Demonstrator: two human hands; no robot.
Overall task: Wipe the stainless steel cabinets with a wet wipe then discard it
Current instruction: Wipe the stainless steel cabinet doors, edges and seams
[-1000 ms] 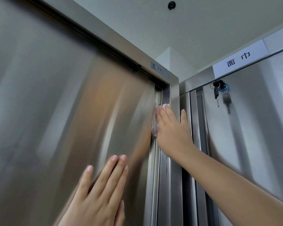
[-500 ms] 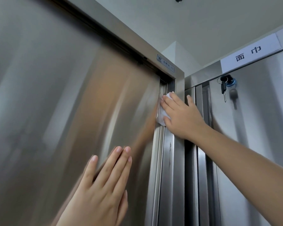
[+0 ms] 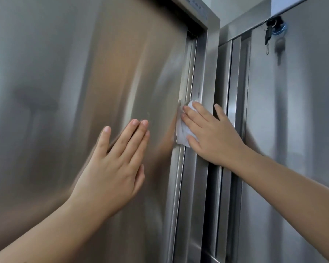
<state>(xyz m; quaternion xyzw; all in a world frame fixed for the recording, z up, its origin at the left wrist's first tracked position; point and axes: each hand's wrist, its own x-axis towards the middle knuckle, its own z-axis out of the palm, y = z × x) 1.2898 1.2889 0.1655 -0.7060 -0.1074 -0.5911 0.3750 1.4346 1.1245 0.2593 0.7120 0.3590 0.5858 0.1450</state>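
At the right edge of the left cabinet's door (image 3: 87, 88), the right hand (image 3: 213, 135) presses the wet wipe (image 3: 181, 132) flat against the steel. Its fingers are straight and spread over the crumpled white cloth, not curled round it. The wipe sits where the door meets the upright frame post (image 3: 203, 73), about halfway down the visible height.

A second ago the same hand and wipe were up near the top corner of that edge, just under the head of the frame. They have since travelled down the seam, and the view has tipped down with them. That reads as one long downward stroke along the door's edge, so the upper part of the seam is probably done and the lower part is still to come. Discarding the wipe is some way off.

The left hand (image 3: 112, 168) has kept its place low on the door panel. It lies open and flat, palm to the metal, holding nothing, apparently steadying the door.

As for writing, the white label on the right cabinet (image 3: 302, 130), which read 面巾 a moment back, has slid out of the top of the view. A small plate (image 3: 195, 6) on the left cabinet's frame carries print, but it is too blurred to read. A bunch of keys (image 3: 267, 37) hangs from that right door's lock, beside something blue (image 3: 280, 28) — possibly a tag or ring.
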